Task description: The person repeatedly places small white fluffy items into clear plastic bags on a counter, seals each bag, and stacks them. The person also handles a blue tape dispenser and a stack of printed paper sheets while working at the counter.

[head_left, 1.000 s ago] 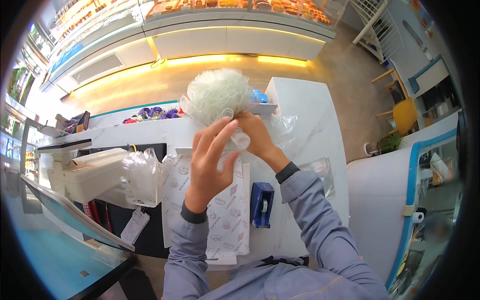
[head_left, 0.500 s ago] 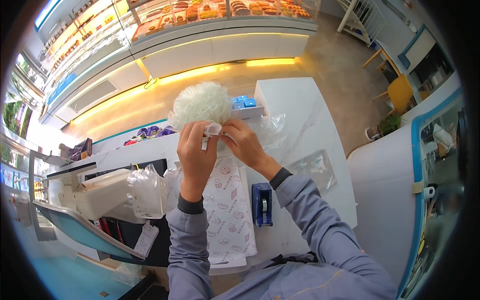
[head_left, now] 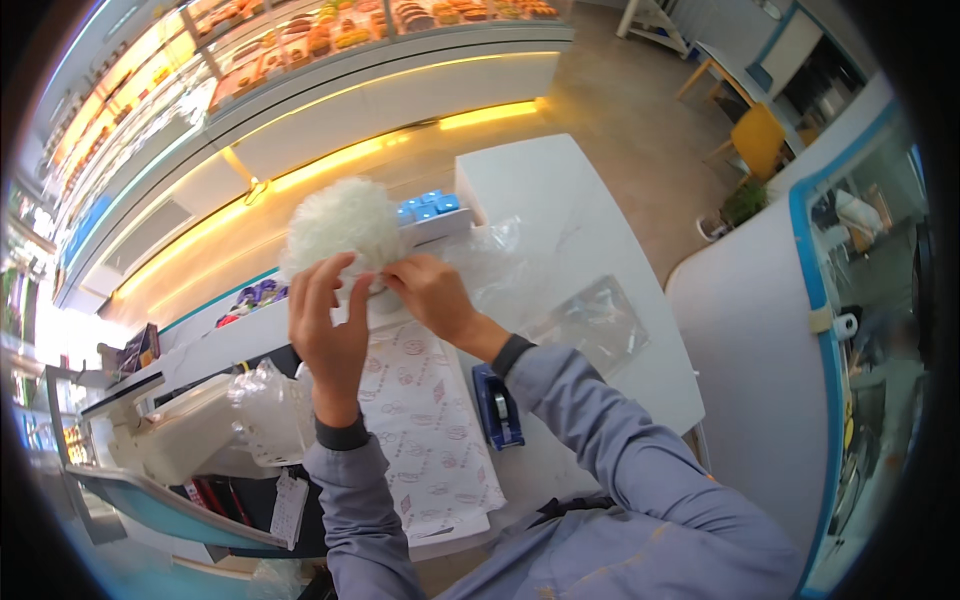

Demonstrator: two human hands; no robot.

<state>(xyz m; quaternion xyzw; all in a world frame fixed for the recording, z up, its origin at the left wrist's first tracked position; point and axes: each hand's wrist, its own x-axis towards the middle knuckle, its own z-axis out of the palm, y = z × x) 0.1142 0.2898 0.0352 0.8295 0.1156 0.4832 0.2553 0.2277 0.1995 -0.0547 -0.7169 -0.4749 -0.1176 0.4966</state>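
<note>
A big, round, pale ruffled bunch (head_left: 342,222) of translucent, netlike material stands at the far side of the counter (head_left: 620,345). My left hand (head_left: 329,338) is raised at its near side, thumb and fingers apart, with nothing seen between them. Bent fingers of my right hand (head_left: 437,300) pinch close to the bunch's gathered base; what they hold there is mostly covered. Patterned white paper sheets (head_left: 425,430) lie below my hands. Right of the paper sits a dark blue tape dispenser (head_left: 497,405).
A white box with blue packets (head_left: 428,206) stands beside the bunch. Clear plastic bags (head_left: 595,325) lie to the right. At left are a beige machine (head_left: 185,425), a white basket (head_left: 280,420) and purple packets (head_left: 258,296). A lit bakery display (head_left: 380,90) stands beyond.
The view has shifted, so the counter appears further left. My left hand's fingers have come off the gathered base and spread; the right hand stays pinched there.
</note>
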